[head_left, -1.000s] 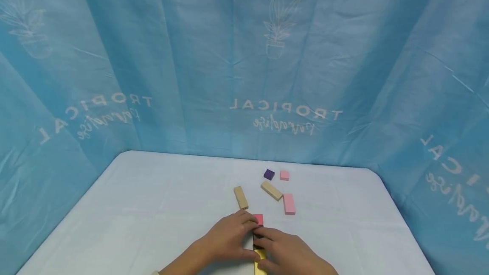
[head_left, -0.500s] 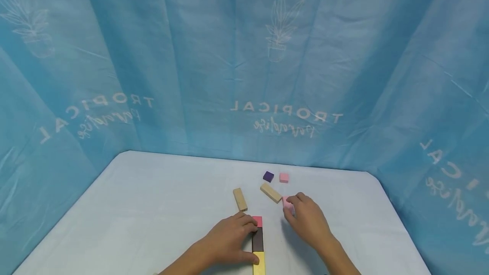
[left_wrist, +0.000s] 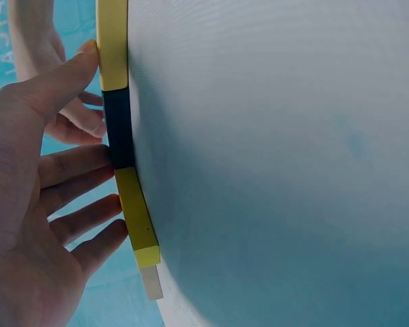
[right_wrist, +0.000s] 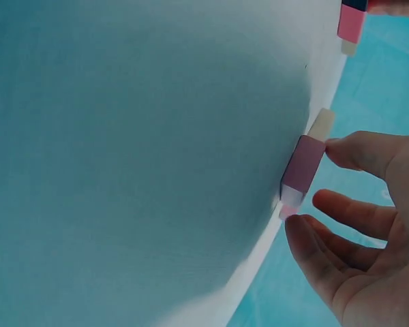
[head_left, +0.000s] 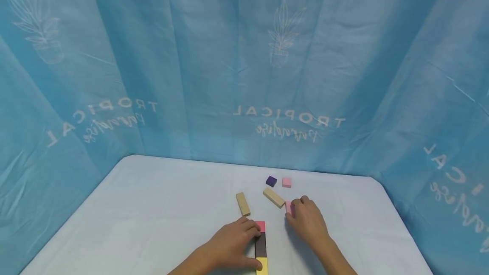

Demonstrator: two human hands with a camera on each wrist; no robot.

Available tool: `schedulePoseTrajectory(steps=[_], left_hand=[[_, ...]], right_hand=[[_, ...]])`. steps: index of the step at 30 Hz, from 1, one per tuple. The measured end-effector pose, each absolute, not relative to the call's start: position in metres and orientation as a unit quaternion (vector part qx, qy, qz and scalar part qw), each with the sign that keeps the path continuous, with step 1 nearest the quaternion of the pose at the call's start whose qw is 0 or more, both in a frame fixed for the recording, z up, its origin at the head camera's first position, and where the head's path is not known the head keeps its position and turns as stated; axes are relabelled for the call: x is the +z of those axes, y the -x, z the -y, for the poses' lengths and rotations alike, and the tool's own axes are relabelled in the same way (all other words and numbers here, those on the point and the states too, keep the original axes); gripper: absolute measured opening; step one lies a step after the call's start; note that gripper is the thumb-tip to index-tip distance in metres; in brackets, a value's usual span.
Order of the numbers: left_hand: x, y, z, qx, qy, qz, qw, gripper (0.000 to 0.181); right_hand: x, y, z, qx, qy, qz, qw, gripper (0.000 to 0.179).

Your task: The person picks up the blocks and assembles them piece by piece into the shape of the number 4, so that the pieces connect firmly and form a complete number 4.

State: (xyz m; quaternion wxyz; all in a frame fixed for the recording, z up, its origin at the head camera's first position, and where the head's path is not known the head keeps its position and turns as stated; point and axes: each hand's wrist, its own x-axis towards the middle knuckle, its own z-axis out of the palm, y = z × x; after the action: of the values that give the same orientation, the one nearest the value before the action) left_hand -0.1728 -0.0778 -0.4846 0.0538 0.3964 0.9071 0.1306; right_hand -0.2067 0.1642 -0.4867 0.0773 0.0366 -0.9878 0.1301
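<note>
Nearest us is the yellow block, partly cut off by the lower edge of the head view, with the dark block and the red block following it end to end in a row. Our left hand lies along this row, fingers spread and fairly straight, the thumb touching the yellow block and the fingertips reaching the dark one; it covers part of the row from the left. A little farther off, our right hand curves about the long pink block, hiding much of it; we cannot tell whether thumb and fingers pinch it firmly. At that block's far left corner lies the slanted wooden block, so close that we cannot say if they touch. The other wooden block lies left of it, just past our left fingertips. Farther still sit the purple block and the small pink block, side by side but apart, on the white table, with the blue curtain behind. A second ago both our hands were at the row; since then the right one has crossed to the long pink block, while the left has stayed
</note>
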Motion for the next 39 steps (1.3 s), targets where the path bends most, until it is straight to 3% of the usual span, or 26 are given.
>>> schedulePoseTrajectory(steps=[20,33,39], left_hand=[[-0.483,0.169,0.077,0.126,-0.378,-0.913,0.084,0.071],[-0.484,0.170,0.076,0.131,-0.379,-0.913,0.073,0.073],[-0.483,0.169,0.076,0.129,-0.372,-0.916,0.078,0.073]], right_hand=[[-0.490,0.208,-0.163,0.138,-0.015,0.990,0.023,0.028],[-0.486,0.200,-0.170,0.135,-0.051,0.987,0.069,0.024],[-0.484,0.195,-0.169,0.137,-0.059,0.987,0.063,0.027]])
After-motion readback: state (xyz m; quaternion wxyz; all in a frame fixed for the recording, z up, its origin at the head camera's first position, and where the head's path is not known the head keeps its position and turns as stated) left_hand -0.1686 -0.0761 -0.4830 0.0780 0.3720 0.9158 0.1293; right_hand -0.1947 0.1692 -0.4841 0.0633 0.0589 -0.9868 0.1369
